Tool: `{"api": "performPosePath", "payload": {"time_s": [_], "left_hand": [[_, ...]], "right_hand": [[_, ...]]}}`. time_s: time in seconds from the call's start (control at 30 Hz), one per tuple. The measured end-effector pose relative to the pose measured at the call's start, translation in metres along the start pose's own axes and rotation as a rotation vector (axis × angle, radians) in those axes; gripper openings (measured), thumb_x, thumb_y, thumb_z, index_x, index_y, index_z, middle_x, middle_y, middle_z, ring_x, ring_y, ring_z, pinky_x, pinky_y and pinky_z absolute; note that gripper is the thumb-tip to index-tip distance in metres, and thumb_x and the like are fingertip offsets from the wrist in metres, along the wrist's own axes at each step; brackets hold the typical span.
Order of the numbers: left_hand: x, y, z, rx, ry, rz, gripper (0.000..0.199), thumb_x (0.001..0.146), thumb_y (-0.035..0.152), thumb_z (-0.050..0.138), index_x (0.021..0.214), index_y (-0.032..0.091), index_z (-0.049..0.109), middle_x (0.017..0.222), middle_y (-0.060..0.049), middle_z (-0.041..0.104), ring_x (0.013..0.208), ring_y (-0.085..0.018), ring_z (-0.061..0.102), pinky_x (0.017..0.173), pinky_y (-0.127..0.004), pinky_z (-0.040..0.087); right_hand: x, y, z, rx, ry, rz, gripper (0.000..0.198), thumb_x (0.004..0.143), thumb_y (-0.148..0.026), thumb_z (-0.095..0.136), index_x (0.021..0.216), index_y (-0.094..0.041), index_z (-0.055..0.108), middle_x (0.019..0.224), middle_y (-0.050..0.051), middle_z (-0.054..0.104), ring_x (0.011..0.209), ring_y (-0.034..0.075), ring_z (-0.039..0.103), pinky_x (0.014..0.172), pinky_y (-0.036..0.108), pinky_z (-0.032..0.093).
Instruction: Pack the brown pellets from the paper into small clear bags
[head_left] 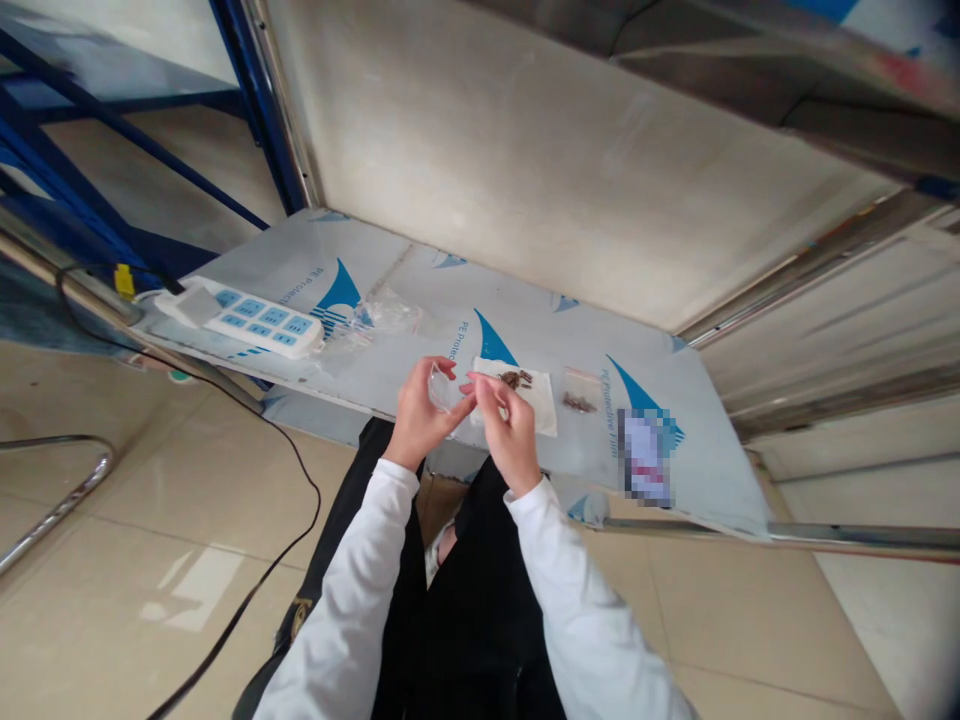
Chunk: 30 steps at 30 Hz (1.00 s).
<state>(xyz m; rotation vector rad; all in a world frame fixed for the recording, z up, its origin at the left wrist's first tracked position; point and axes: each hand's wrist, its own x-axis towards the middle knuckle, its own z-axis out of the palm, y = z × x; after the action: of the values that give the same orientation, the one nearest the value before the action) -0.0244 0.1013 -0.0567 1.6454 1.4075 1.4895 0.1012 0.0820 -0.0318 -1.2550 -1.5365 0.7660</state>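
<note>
My left hand (421, 418) is curled around a small clear plastic bag (441, 388) above the front edge of the table. Close beside it, my right hand (510, 428) has thumb and fingers pinched together, its tips by the bag's side; whatever lies between them is too small to make out. Behind my right hand a white sheet (546, 412) lies on the table, bearing a little heap of brown pieces (516, 379). To the right of the sheet lies a small clear bag (580, 384) with similar brown pieces in its lower end.
The table (705, 440) has a film-covered top. A white power strip (262, 322) sits at its left end, near crumpled clear plastic bags (394, 312). A black cable (296, 455) hangs to the floor. At right lies a pixelated item (645, 460). A pale panel (525, 150) stands behind.
</note>
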Motion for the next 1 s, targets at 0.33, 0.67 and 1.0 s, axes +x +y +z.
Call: {"api": "performPosePath", "payload": {"time_s": [0.33, 0.67, 1.0], "left_hand": [[-0.007, 0.029, 0.023, 0.192, -0.237, 0.193, 0.036, 0.067, 0.014, 0.062, 0.101, 0.02, 0.05, 0.1, -0.007, 0.062, 0.097, -0.024, 0.059, 0.083, -0.034, 0.043], [-0.003, 0.003, 0.019, 0.294, -0.188, 0.104, 0.032, 0.075, 0.036, 0.071, 0.098, 0.02, 0.054, 0.085, -0.002, 0.063, 0.083, -0.02, 0.062, 0.079, -0.033, 0.041], [-0.001, -0.006, 0.015, 0.302, -0.195, 0.08, 0.026, 0.075, 0.033, 0.07, 0.094, 0.022, 0.057, 0.088, -0.003, 0.066, 0.088, -0.022, 0.062, 0.081, -0.035, 0.043]], "right_hand": [[0.002, -0.023, -0.036, -0.493, -0.104, 0.023, 0.016, 0.082, -0.023, 0.059, 0.089, -0.023, 0.073, 0.074, 0.004, 0.074, 0.067, 0.02, 0.068, 0.065, 0.031, 0.049], [0.043, 0.099, -0.091, -0.765, 0.009, 0.11, 0.024, 0.081, -0.017, 0.057, 0.102, -0.013, 0.069, 0.099, 0.013, 0.071, 0.08, 0.021, 0.066, 0.081, 0.036, 0.05], [0.071, 0.135, -0.085, -0.887, -0.178, 0.005, 0.013, 0.082, -0.017, 0.06, 0.082, -0.019, 0.073, 0.093, 0.009, 0.068, 0.093, 0.023, 0.06, 0.087, 0.033, 0.046]]}}
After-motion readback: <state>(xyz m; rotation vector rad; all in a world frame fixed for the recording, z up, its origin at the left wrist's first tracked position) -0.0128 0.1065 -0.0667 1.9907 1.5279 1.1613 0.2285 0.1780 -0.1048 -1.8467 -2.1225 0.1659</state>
